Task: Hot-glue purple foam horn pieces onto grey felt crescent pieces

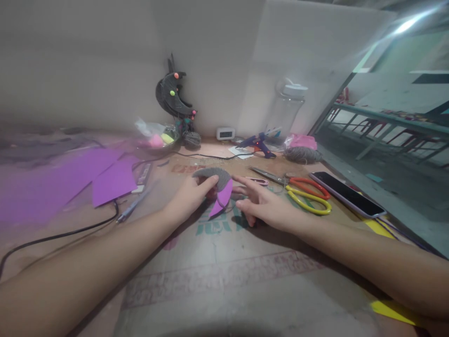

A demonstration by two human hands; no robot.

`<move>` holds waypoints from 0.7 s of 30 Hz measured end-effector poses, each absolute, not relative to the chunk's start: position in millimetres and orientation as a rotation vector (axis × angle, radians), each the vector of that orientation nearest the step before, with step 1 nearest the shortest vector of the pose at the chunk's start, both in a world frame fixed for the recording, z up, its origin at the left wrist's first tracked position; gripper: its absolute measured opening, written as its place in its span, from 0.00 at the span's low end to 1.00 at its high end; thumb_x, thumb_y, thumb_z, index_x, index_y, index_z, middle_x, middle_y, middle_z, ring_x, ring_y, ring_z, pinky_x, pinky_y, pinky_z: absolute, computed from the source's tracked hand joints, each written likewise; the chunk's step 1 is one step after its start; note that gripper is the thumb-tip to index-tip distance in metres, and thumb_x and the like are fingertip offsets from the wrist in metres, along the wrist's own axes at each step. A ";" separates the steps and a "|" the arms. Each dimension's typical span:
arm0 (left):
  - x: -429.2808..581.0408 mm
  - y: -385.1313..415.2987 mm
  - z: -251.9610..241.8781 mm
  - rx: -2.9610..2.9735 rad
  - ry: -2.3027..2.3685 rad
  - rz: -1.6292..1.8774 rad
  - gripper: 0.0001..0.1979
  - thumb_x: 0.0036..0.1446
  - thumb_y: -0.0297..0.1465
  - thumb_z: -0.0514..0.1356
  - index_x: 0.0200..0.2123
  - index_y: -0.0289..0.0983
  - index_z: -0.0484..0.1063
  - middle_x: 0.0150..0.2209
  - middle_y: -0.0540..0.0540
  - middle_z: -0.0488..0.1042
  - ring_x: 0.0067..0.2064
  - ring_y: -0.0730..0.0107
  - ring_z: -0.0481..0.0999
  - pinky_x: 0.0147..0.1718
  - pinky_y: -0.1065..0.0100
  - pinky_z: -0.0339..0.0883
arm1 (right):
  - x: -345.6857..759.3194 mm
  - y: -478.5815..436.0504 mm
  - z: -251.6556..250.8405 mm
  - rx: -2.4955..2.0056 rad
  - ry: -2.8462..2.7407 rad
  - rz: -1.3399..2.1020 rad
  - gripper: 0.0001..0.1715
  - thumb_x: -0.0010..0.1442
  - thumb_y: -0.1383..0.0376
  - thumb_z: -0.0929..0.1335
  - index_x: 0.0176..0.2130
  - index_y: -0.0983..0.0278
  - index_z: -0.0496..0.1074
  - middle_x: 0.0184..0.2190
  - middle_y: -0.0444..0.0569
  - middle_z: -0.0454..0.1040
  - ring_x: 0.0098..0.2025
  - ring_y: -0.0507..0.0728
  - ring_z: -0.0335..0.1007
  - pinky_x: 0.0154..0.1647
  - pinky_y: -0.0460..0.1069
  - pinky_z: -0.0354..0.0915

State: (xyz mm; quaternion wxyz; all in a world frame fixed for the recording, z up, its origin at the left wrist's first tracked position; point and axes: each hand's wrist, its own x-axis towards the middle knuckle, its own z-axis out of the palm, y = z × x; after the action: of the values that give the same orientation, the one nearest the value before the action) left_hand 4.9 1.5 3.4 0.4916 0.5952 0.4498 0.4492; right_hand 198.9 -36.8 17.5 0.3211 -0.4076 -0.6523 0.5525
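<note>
Head view, the only one: left hand (191, 199) has thumb and fingers clamped on a small purple crescent piece (223, 185), part covered in grey yarn, lifted just over the printed board (224, 295) that lies on the table (105, 323). Right hand (266, 210) is just beside it, thumb and index tip apart; can't tell whether the other fingers pinch the thin strand hanging at the purple end. My read: left grip sits on the covered end to steady the piece and leave the bare purple tip reachable from the right. Scissors (294, 179) lie beyond the right hand, handles toward the right forearm, phone (347, 193) past them; probably parked there for easy reach. Glue gun (257, 142) and grey yarn ball (303, 154) are at the back, likely to keep the middle free for both hands. Dark crescent (171, 96) with coloured round bits stands against the wall, maybe as a reference. Hard to make out: left fingers mostly behind the piece, index contact on the right unclear, pink item (258, 181) half covered by the right hand, purple sheets (114, 180) smeared at left, clock display (225, 134) unreadable, clear bottle (286, 105) faint against the wall, yellow sheet (394, 311) partly under the right forearm, both forearms cut off by the frame.
</note>
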 end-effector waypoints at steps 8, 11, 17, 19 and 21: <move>5.2 -1.6 6.4 1.423 1.147 1.082 0.13 0.53 0.40 0.60 0.22 0.37 0.70 0.21 0.52 0.69 0.24 0.72 0.66 0.26 0.70 0.59 | 204.1 -31.8 19.8 -1.191 -1.831 1.396 0.25 0.59 0.62 0.66 0.55 0.64 0.62 0.19 0.36 0.64 0.19 0.48 0.60 0.19 0.43 0.57; 4.7 -0.6 5.1 1.445 1.161 1.079 0.14 0.53 0.39 0.59 0.21 0.37 0.70 0.20 0.52 0.69 0.23 0.72 0.65 0.25 0.70 0.58 | 208.2 -27.6 17.8 -1.269 -1.900 1.141 0.13 0.58 0.61 0.67 0.42 0.65 0.70 0.20 0.37 0.63 0.20 0.47 0.59 0.20 0.43 0.56; 3.6 1.0 -0.4 1.539 1.103 1.017 0.14 0.55 0.39 0.58 0.21 0.38 0.70 0.21 0.51 0.69 0.25 0.71 0.67 0.26 0.70 0.59 | 212.4 -19.6 16.0 -1.409 -1.938 0.764 0.10 0.57 0.61 0.66 0.34 0.66 0.74 0.26 0.45 0.71 0.27 0.50 0.63 0.28 0.46 0.59; 4.0 -0.7 -0.8 1.568 1.084 0.983 0.13 0.55 0.38 0.58 0.22 0.38 0.70 0.21 0.52 0.69 0.25 0.71 0.67 0.26 0.70 0.59 | 213.3 -18.2 16.3 -1.429 -1.946 0.734 0.10 0.58 0.61 0.66 0.35 0.65 0.74 0.26 0.44 0.71 0.27 0.51 0.62 0.28 0.46 0.59; 4.6 -2.7 -1.0 1.604 1.056 0.957 0.11 0.55 0.37 0.59 0.24 0.39 0.70 0.21 0.53 0.69 0.26 0.71 0.68 0.27 0.71 0.60 | 214.0 -17.7 16.2 -1.447 -1.955 0.692 0.11 0.58 0.61 0.66 0.35 0.65 0.74 0.24 0.43 0.69 0.25 0.50 0.61 0.26 0.45 0.57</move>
State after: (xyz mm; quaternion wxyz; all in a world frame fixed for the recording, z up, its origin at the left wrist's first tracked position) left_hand 4.6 -2.7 -1.0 0.4774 0.6569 0.4325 0.3919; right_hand 214.0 -17.7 16.2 0.3019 -0.5456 -0.7370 0.2608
